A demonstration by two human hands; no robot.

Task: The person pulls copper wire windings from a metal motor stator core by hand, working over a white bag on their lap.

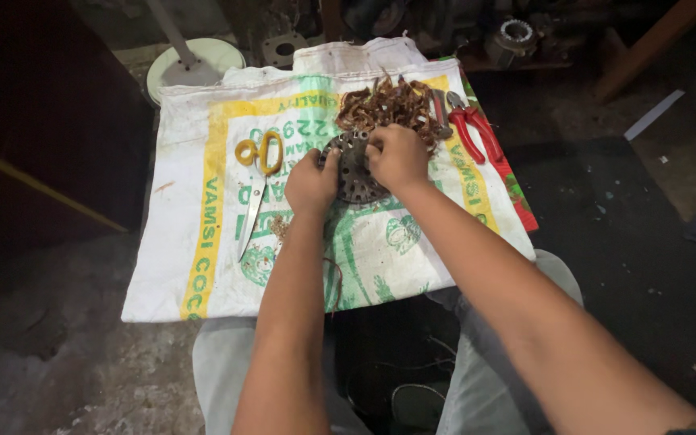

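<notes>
A round dark metal motor core (354, 173) with slots around its rim lies on a white woven sack (203, 242) spread on the floor. My left hand (310, 184) grips its left edge. My right hand (397, 155) is closed on its upper right edge, fingers pressed into the slots. Just beyond the core sits a heap of tangled copper wire (388, 105).
Yellow-handled scissors (258, 181) lie on the sack to the left of the core. Red-handled pliers (473, 129) rest at the sack's right edge. A white round base with a pole (191, 64) stands at the back left. Metal parts (517, 36) lie beyond. My knees are below.
</notes>
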